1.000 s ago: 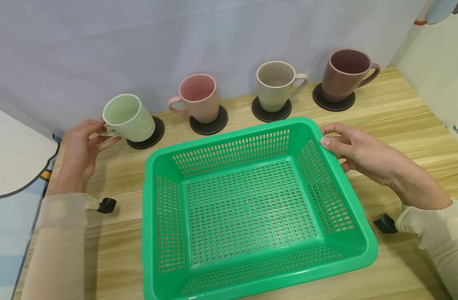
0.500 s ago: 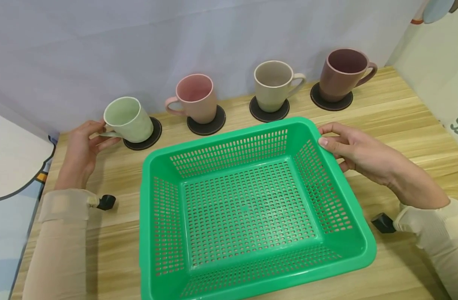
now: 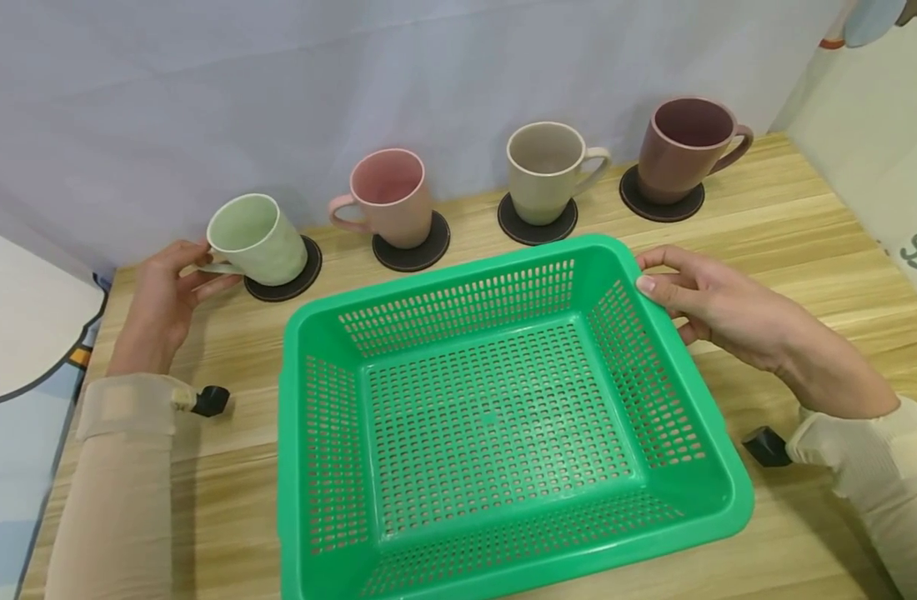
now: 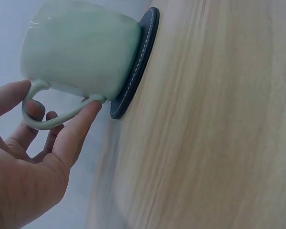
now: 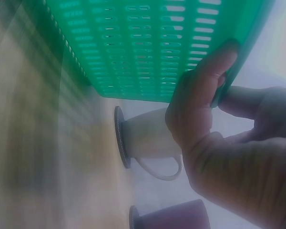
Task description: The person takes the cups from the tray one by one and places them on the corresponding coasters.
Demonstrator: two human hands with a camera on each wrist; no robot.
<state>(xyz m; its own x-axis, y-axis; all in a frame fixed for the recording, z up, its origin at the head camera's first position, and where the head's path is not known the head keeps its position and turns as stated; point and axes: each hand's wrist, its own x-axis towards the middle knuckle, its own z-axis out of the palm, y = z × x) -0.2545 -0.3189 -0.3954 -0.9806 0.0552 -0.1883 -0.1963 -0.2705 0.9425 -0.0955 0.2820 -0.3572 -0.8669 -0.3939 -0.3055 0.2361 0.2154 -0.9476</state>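
Note:
In the head view my left hand (image 3: 154, 296) is at the back left, beside a pale green mug (image 3: 259, 246). Its fingers hold the mug's handle (image 4: 47, 125), one in the loop, as the left wrist view shows. The mug stands upright on a round black stitched coaster (image 4: 137, 67). My right hand (image 3: 702, 296) grips the right rim of a green perforated plastic basket (image 3: 488, 418), thumb on top and fingers curled below the edge. Nothing lies in the basket, which is slightly turned. In the right wrist view the fingers wrap its rim near a corner.
Along the back wall stand a pink mug (image 3: 394, 204), a beige mug (image 3: 544, 183) and a dark maroon mug (image 3: 679, 158), each on a black coaster. The wooden table (image 3: 789, 225) ends at a pale cloth wall (image 3: 443, 75) behind them.
The whole head view has shifted slightly left. Both hands keep their holds on the mug handle and the basket rim; mugs and basket stay in place.

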